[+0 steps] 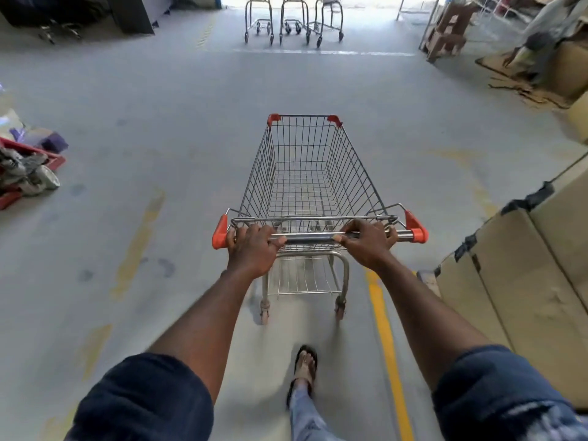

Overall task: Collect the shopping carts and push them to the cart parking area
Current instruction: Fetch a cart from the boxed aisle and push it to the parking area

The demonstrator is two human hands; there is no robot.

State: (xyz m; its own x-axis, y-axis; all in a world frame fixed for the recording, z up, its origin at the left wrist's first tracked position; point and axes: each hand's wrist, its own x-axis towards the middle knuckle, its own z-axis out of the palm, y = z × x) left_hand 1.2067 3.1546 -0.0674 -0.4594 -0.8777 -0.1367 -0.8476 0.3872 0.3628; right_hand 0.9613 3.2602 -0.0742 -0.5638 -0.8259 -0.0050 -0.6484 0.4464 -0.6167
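Observation:
An empty wire shopping cart (pixel 305 173) with orange corner caps stands on the grey floor straight ahead of me. Its handle bar (pixel 310 237) runs across the middle of the view. My left hand (pixel 253 246) grips the bar near its left end. My right hand (pixel 369 241) grips it right of the middle. Far ahead, three more carts (pixel 292 22) stand side by side behind a white floor line (pixel 321 52), with only their lower frames and wheels in view.
Large cardboard boxes (pixel 525 281) line the right side close to the cart. More cardboard and a person (pixel 541 43) are at the far right. A red tray of clutter (pixel 28 167) lies at the left. A yellow floor line (pixel 388 351) runs under my right arm.

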